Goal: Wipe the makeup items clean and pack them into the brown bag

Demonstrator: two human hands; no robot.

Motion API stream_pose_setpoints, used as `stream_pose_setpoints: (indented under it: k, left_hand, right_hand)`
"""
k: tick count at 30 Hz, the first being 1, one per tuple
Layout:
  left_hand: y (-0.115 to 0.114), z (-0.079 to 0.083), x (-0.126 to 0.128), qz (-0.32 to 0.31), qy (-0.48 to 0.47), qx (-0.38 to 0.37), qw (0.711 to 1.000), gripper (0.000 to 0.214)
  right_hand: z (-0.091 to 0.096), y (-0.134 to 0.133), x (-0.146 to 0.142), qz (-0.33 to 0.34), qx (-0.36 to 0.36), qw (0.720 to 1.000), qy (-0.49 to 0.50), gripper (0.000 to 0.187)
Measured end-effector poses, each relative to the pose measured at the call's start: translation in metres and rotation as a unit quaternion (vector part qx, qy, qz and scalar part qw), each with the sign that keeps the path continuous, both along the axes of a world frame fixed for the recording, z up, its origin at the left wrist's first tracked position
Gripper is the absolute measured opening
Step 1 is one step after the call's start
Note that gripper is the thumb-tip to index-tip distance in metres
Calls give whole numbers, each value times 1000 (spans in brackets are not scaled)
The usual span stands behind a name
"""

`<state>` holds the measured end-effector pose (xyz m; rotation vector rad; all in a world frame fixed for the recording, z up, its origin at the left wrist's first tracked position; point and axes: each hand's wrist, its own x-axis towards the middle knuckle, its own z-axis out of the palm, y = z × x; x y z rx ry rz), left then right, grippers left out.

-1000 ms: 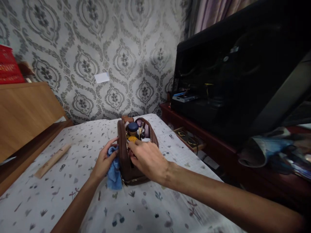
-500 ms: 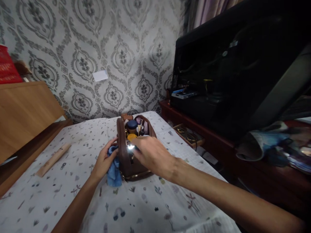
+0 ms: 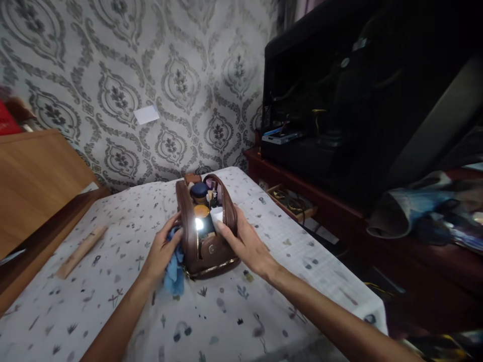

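A wall [image 3: 204, 30] papered in grey medallions fills the back, and a big, black, glossy-fronted unit [image 3: 332, 105] takes up the right. Below them spreads a surface under a white printed sheet [image 3: 294, 306], with a dark red cabinet [image 3: 277, 176] along its right side and a wooden panel [image 3: 41, 171] at its far left. A bundle of bluish fabric [image 3: 396, 221] lies on the cabinet.

Near the middle of the sheet stands a brown bag [image 3: 188, 256], its zipped top wide open, with both hands at its sides. The right hand [image 3: 252, 246] is clamped on the right wall — thumb over the rim, fingers outside. The left hand [image 3: 160, 254] is closed on a blue cloth [image 3: 174, 274], thumb and fingers against the bag's left side.

Well apart on the left lies a slim beige roll [image 3: 81, 254]; a small drawer [image 3: 308, 214] juts from the cabinet, and a white card [image 3: 146, 114] is on the wall. Packed inside the bag are a dark blue round container [image 3: 199, 189], an orange-yellow round piece [image 3: 201, 210] and a white item [image 3: 217, 215] just beside the right thumb. Smallest is a bright glint [image 3: 199, 223] near the left zip — its source is unclear.
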<state>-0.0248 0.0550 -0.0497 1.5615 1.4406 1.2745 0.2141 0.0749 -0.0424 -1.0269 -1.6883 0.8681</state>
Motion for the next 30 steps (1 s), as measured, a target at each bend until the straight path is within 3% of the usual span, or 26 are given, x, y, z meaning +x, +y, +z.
stream_pose_setpoints:
  k: [5, 9, 12, 14, 16, 22, 26, 30]
  left_hand:
    - [-1, 6, 2, -17, 15, -3, 1000, 64]
    - [0, 0, -2, -14, -13, -5, 1000, 63]
    - [0, -3, -4, -8, -27, -4, 1000, 63]
    - [0, -3, -3, -14, -33, -3, 999, 63]
    - [0, -3, -2, -21, -33, 6, 999, 61]
    - [-4, -6, -5, -29, -11, 21, 999, 51]
    - [-11, -18, -30, 33, 95, 25, 995, 40]
    - [-20, -20, -91, 166, 321, 0, 932, 34]
  right_hand:
    - [-3, -6, -2, -6, 18, 999, -25, 68]
    - [7, -9, -9, -100, 165, 974, -118, 62]
    - [24, -11, -19, -76, 257, 940, -210, 36]
    - [32, -11, -26, -41, 274, 928, -250, 24]
    - [35, -10, -30, -23, 277, 922, -269, 25]
    - [26, -10, -27, -59, 318, 917, -234, 26]
    - [23, -22, -24, -68, 384, 904, -177, 20]
    - [23, -46, -32, 19, 430, 893, -130, 13]
